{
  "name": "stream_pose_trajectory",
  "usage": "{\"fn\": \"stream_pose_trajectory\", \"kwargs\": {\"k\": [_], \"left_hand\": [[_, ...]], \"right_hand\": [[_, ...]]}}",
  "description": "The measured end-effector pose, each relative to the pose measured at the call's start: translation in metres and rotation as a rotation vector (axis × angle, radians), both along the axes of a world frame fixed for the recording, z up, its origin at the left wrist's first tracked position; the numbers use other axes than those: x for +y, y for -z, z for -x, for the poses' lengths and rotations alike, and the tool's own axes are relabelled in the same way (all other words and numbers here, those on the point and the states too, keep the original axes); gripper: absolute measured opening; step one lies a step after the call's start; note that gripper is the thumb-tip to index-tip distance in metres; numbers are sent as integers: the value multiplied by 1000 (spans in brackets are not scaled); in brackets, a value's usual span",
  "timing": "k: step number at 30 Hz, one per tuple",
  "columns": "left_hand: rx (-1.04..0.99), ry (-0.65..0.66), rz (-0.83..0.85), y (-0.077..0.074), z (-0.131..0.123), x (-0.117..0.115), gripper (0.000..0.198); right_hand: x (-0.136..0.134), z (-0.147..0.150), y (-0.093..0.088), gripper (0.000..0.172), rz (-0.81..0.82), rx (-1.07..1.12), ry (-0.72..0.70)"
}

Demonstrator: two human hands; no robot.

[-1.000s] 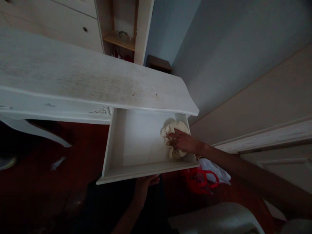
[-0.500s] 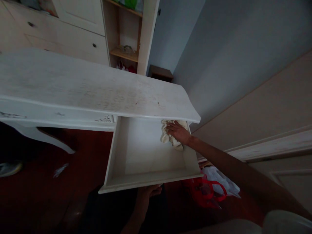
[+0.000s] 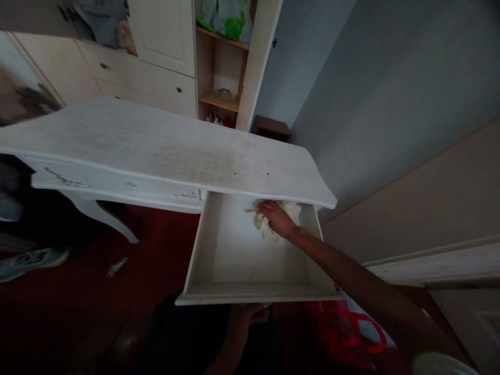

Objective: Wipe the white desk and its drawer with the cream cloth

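Observation:
A pulled-out white drawer [image 3: 234, 260] juts from the white table [image 3: 167, 140], whose top has dark smudges. Inside it, near the back right, my right hand [image 3: 276, 219] is closed over a cream cloth [image 3: 291, 209], pressing it on the drawer bottom. Part of the cloth is bunched under the fingers and part spreads out behind the hand. Below the drawer's front panel is my left hand [image 3: 250, 315], its fingers curled up near the underside. The panel hides part of it, and what it grips, if anything, cannot be made out.
A red bag [image 3: 347, 333] lies on the dark red floor, right of the drawer. Behind the table stands a white cabinet [image 3: 160, 36] with an open shelf section. A grey wall [image 3: 390, 94] rises on the right. At left are a shoe [image 3: 35, 260] and a scrap [image 3: 117, 266] on the floor.
My right hand has moved the cloth leftward across the drawer bottom, away from the right side wall. My left hand stays under the drawer front. The whole view has shifted slightly.

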State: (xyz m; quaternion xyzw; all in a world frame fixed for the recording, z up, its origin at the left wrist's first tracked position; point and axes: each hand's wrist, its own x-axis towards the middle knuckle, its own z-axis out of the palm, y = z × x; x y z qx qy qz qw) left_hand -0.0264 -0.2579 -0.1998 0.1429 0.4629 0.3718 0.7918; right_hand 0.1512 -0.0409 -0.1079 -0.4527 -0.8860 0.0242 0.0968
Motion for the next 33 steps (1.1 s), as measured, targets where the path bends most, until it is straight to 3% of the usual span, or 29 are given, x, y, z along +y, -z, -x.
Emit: {"fn": "stream_pose_trajectory", "kwargs": {"k": [4, 10, 15, 21, 25, 30, 33], "left_hand": [[16, 16, 17, -1, 0, 1, 39], [7, 48, 37, -9, 2, 3, 35], [27, 18, 43, -5, -2, 2, 39], [18, 13, 58, -4, -1, 2, 38], [17, 17, 61, -4, 0, 3, 40], [17, 37, 80, 1, -2, 4, 44], [14, 49, 103, 2, -2, 5, 47]], "right_hand": [[14, 46, 9, 48, -30, 113, -70], [30, 121, 9, 37, 18, 130, -302], [21, 146, 1, 22, -62, 30, -285], [-21, 112, -16, 23, -220, 19, -260], [-57, 77, -21, 35, -169, 11, -101], [-88, 28, -15, 68, -10, 8, 185], [-86, -1, -5, 104, 214, 40, 343]]}}
